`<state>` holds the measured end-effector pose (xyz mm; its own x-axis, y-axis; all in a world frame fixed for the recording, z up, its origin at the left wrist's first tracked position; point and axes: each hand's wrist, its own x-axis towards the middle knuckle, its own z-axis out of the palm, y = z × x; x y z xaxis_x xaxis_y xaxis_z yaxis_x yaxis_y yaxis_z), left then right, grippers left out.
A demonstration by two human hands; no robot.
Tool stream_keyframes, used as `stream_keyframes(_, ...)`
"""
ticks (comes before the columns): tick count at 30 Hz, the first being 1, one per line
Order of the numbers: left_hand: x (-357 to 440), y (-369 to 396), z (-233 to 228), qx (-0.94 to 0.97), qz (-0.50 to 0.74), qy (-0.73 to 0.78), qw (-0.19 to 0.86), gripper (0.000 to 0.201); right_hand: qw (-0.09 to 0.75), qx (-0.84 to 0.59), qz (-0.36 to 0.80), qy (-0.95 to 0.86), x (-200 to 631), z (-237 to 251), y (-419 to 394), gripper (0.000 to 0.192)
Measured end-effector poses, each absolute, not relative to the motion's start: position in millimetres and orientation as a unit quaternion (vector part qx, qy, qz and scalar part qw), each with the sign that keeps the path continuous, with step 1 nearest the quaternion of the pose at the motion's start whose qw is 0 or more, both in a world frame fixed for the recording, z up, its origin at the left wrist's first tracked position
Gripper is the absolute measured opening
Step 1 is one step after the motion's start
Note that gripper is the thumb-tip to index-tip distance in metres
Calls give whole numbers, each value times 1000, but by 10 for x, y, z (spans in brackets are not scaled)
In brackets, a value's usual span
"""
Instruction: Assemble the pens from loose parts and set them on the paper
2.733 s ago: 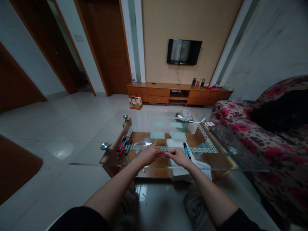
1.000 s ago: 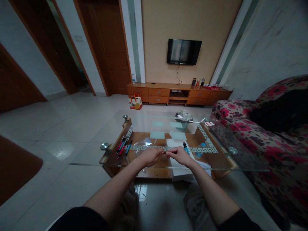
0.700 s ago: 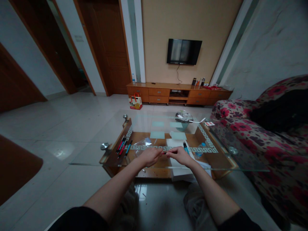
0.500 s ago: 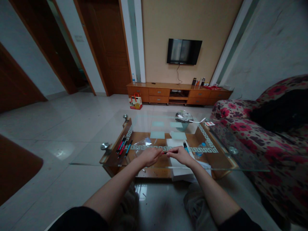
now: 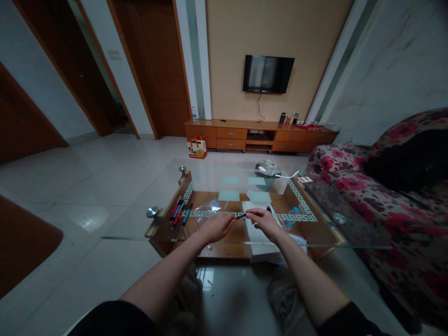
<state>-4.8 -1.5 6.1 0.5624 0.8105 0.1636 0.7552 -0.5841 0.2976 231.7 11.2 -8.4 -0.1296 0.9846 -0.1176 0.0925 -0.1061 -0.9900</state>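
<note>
Both my hands meet over the near part of a glass coffee table (image 5: 133,228). My left hand (image 5: 217,226) and my right hand (image 5: 263,221) pinch the two ends of one thin dark pen (image 5: 241,216), held just above the glass. Several red, blue and black pens (image 5: 180,212) lie in a row to the left. A clear plastic bag (image 5: 208,208) lies just beyond my left hand. White paper (image 5: 259,228) lies under my right hand, with a dark pen (image 5: 269,209) showing just past it.
A bowl of small items (image 5: 266,170) stands at the table's far end beside a red and white card (image 5: 305,179). A floral sofa (image 5: 385,205) runs along the right. A wooden TV cabinet (image 5: 259,136), a wall TV (image 5: 268,74) and a paper bag (image 5: 196,147) stand beyond.
My right hand has lifted slightly and drawn away from the left. The red piece seen between my fingertips earlier is gone from view; a dark pen now shows between the hands.
</note>
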Motion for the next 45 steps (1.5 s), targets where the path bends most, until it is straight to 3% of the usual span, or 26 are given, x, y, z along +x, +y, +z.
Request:
stream_keyframes(4,-43,-17,92,868,154,467,77,35,451,-536,530,-477,2378,-134,165,45)
stream_keyframes(7,-42,-15,108,859,167,479,64,35,457,-569,449,-515,2428,-185,207,39)
stream_keyframes(11,-31,-20,127,851,177,491,54,35,374,-576,246,-683,2440,-260,209,24)
stream_keyframes(14,-14,-40,157,853,167,492,50,34,313,-558,179,-748,2404,-290,189,33)
stream_keyframes(23,-15,-67,199,853,144,500,44,35,234,-559,128,-785,2339,-351,193,41)
stream_keyframes(45,-47,-14,112,867,139,478,23,36,204,-563,107,-793,2280,-359,194,43)
